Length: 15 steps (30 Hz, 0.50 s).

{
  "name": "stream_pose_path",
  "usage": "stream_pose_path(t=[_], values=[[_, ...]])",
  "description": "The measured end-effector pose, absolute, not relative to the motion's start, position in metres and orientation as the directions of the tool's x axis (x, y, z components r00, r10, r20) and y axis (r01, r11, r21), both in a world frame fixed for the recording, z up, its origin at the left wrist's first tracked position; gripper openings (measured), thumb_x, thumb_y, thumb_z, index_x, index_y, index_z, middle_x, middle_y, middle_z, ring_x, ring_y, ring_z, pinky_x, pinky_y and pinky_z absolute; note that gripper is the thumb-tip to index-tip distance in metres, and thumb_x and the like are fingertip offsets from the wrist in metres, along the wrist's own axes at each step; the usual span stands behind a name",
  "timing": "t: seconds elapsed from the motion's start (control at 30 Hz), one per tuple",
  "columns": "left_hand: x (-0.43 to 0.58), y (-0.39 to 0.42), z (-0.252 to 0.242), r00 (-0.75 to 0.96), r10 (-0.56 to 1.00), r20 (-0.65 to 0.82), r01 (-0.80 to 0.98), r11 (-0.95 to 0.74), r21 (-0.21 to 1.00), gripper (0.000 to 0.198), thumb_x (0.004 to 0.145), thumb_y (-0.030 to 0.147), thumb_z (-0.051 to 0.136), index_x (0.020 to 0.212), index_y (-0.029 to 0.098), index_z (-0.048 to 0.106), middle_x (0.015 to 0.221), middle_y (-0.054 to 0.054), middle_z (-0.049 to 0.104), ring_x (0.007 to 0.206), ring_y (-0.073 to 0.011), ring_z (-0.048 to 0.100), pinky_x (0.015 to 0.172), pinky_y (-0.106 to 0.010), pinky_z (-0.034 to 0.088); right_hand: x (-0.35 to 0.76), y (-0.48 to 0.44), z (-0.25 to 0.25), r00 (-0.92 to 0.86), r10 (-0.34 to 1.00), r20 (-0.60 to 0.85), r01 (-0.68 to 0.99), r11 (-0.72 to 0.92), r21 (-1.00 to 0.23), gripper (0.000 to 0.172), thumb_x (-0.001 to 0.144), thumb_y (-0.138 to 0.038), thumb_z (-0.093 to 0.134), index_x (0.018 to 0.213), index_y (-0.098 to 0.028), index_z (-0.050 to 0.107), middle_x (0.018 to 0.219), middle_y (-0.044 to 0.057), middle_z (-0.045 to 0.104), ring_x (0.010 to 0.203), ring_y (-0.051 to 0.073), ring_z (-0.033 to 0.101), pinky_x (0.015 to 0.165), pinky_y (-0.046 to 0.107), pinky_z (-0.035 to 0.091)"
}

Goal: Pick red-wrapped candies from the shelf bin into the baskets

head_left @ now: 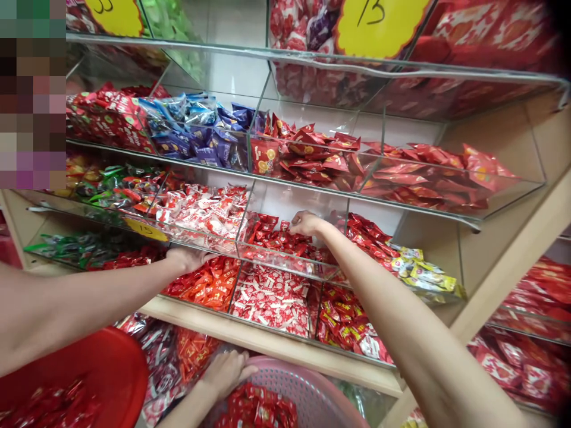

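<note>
My right hand [306, 224] reaches into a clear acrylic bin [285, 267] of small red candy packets [272, 235]. Its fingers are curled down and closed on packets in the pile. My left hand [187, 259] is at the front edge of the shelf tier to the left, just above a compartment of orange-red packets [209, 285]. That hand's fingers are curled shut, and what they hold is hidden. Below, another person's hand [227, 371] rests on the rim of a pink plastic basket [312, 386] holding red packets.
A red basin [111, 362] with red packets sits at the lower left. Tiered acrylic bins hold red, blue [196, 128], green and yellow [423, 273] packets. Yellow price tags [379, 24] hang on the top tier. A wooden shelf edge [276, 345] runs below the bins.
</note>
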State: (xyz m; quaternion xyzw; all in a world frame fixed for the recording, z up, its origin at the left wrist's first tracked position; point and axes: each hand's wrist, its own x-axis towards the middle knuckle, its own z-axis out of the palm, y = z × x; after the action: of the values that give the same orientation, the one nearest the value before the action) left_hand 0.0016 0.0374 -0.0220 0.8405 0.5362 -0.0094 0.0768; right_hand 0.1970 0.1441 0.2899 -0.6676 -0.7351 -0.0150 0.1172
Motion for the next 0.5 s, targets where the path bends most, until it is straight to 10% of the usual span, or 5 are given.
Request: stream_pose_path(t=[0.5], values=[[-0.001, 0.042, -0.028, 0.416, 0.901, -0.125, 0.897, -0.385, 0.215, 0.056, 0.079, 0.063, 0.012, 0.095, 0.033, 0.056, 0.092, -0.005, 0.064, 0.089, -0.0228, 0.059, 0.077, -0.034, 0.040, 0.186, 0.158, 0.271, -0.098, 0.988, 0.116, 0.995, 0.097, 0.013, 0.035, 0.068, -0.022, 0.064, 0.100, -0.011, 0.060, 0.102, 0.014, 0.062, 0.089, 0.021, 0.059, 0.069, 0.023, 0.045]])
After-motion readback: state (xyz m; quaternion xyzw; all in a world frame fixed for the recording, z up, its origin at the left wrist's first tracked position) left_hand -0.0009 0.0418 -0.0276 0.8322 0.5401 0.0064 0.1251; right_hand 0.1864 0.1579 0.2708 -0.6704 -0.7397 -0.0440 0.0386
